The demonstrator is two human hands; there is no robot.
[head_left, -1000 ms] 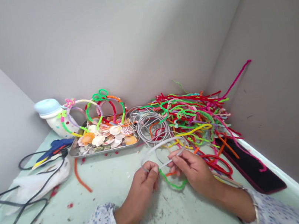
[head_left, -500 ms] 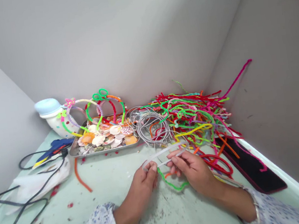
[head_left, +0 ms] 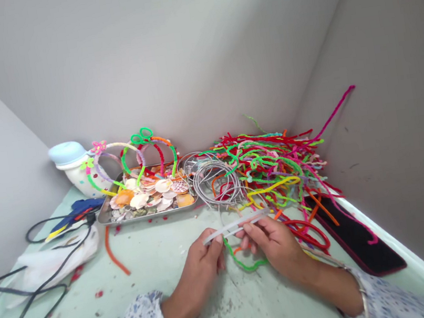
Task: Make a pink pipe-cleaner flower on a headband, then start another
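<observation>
My left hand (head_left: 205,260) and my right hand (head_left: 274,242) are both pinched on a plain white headband (head_left: 235,225), which lies nearly edge-on between them. A green pipe cleaner (head_left: 247,263) loops down from the fingers onto the table between the hands, with a short orange piece beside it. Right behind my right hand lies a big heap of coloured pipe cleaners (head_left: 273,168).
A metal tray of seashells (head_left: 146,196) stands at the back, with decorated headbands (head_left: 132,155) over it and a white jar (head_left: 73,166) to its left. Bare grey headbands (head_left: 215,180) lie beside the tray. A blue glue gun (head_left: 74,210), black cables and a dark phone (head_left: 357,235) lie around.
The white headband has tipped down from an open arch to nearly flat between my hands. Both hands stayed where they were.
</observation>
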